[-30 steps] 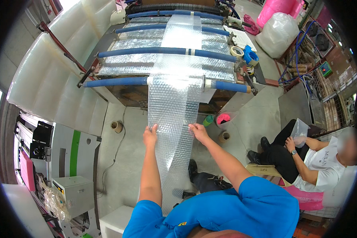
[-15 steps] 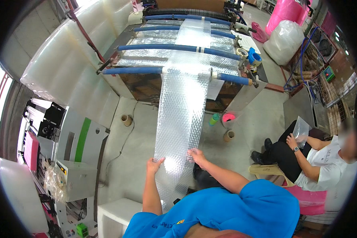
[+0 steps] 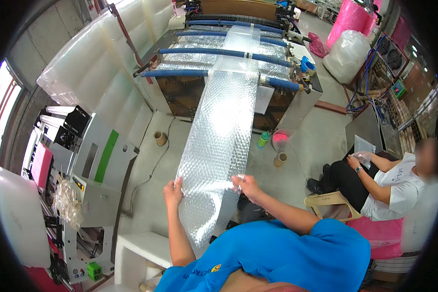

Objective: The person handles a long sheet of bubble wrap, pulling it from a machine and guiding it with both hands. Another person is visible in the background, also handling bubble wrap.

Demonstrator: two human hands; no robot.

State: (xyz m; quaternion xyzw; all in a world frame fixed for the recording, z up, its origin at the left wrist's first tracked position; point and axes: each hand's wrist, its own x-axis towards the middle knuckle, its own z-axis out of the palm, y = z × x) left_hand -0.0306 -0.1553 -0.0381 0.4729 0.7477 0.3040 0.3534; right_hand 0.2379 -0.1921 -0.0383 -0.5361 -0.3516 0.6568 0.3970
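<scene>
A long strip of clear bubble wrap (image 3: 219,126) runs from the blue rollers of a machine (image 3: 180,73) down toward my body. My left hand (image 3: 173,192) pinches its left edge, thumb on top. Across from it, my right hand (image 3: 246,187) grips the right edge between thumb and fingers. Between both hands the sheet is slightly creased and shines with reflected light. Its lower end passes down near my lap, partly hidden by my blue shirt.
At the right a seated person (image 3: 389,185) handles a clear plastic bag (image 3: 364,144). Cardboard tubes (image 3: 280,159), a green bottle (image 3: 263,139) and a pink roll (image 3: 280,141) stand on the floor. Another machine (image 3: 95,194) is at left, beside a white stand (image 3: 141,243).
My left hand has moved left and slightly up, my right hand a little right and up, with the bubble wrap in both. The view has shifted slightly.
</scene>
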